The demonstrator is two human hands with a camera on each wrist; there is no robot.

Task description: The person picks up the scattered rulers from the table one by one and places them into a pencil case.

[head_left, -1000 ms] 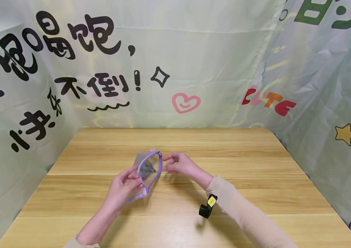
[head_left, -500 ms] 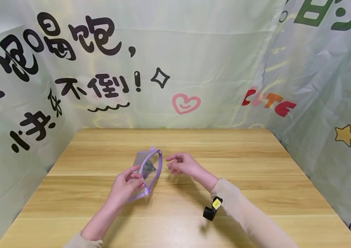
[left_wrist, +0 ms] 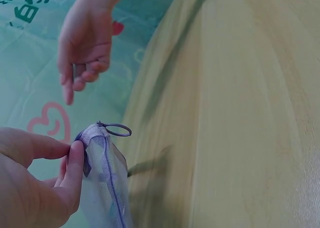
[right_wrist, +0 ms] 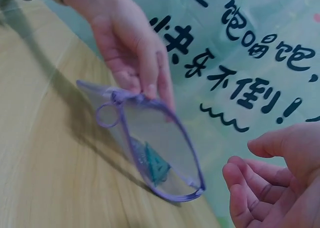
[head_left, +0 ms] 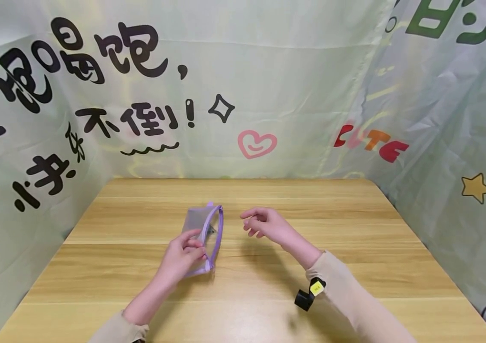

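Observation:
A see-through zip pouch [head_left: 195,220] with purple edging is held up over the wooden table, its unzipped mouth facing right. My left hand [head_left: 183,255] pinches the near side of the mouth between thumb and fingers, as the left wrist view shows up close. Inside the pouch lies a teal triangular set square [right_wrist: 157,165], seen through the mouth in the right wrist view. A ring-shaped zipper pull [left_wrist: 119,130] hangs at one end of the mouth. To the right of the pouch, my right hand [head_left: 268,225] hovers with loosely bent fingers, holding nothing.
The wooden table [head_left: 311,200] runs back to a pale printed cloth [head_left: 303,76], which hangs at the rear and both sides. A black wrist camera [head_left: 305,299] juts from the right sleeve.
My right hand has drawn away from the pouch to the right. My left hand has shifted slightly right and turned the pouch, so its mouth looks narrower and the set square is mostly hidden.

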